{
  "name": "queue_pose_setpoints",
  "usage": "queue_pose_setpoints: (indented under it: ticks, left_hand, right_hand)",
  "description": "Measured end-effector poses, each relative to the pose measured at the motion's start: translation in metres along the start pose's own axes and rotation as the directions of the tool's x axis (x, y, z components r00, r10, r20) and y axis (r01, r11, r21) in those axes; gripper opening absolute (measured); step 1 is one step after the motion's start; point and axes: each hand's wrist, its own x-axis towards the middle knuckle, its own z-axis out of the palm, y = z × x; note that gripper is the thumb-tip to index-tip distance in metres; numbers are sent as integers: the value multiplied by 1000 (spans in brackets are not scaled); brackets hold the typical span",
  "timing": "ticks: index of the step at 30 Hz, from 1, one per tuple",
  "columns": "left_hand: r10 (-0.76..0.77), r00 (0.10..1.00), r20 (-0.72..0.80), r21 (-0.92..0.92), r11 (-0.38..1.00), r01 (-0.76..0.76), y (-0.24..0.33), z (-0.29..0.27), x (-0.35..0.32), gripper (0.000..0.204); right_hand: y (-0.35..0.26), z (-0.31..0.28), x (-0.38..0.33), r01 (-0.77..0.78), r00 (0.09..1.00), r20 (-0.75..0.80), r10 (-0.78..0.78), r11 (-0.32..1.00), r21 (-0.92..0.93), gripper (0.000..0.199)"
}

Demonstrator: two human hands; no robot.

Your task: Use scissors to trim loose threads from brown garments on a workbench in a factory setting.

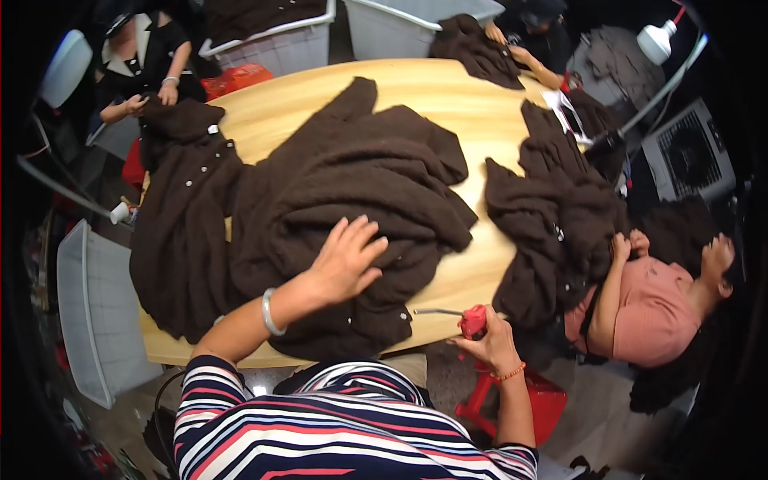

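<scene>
My left hand (350, 260) lies over a dark brown knitted garment (344, 184), fingers stretched out, holding nothing. The garment spreads in loose folds across the middle of the wooden table (424, 84), with small light buttons near its lower edge. At the table's near edge, to the right of the garment, my right hand (494, 342) grips a red tool (474, 321). From the tool a thin metal rod (438, 310) points left, its tip close to the garment's hem. The tool's exact kind is unclear.
Brown buttoned garments (188, 224) lie left and right (552, 216). People handle garments at the far left, far right and right side. Grey bins (104, 320) stand at the left and far side. Lamps (658, 42) reach over the edges; a red stool (544, 404) stands below right.
</scene>
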Motion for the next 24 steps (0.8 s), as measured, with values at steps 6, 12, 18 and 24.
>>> queue_pose_setpoints:
  ticks: [6,12,18,24]
  left_hand:
    - [104,985,136,259,956,-137,-34,78,74,75]
    - [-12,982,186,275,961,-40,-77,111,145,11]
    - [-348,723,-597,63,878,474,-205,1,213,27]
    - [-81,864,-497,96,984,147,-142,13,143,39]
  right_hand:
    - [4,17,-27,-157,986,80,145,973,169,53]
    - [21,25,-54,-302,953,63,296,942,143,37]
    - [33,19,-48,-293,955,15,296,936,193,37]
    - [52,14,-34,-362,932,75,354,913,189,32]
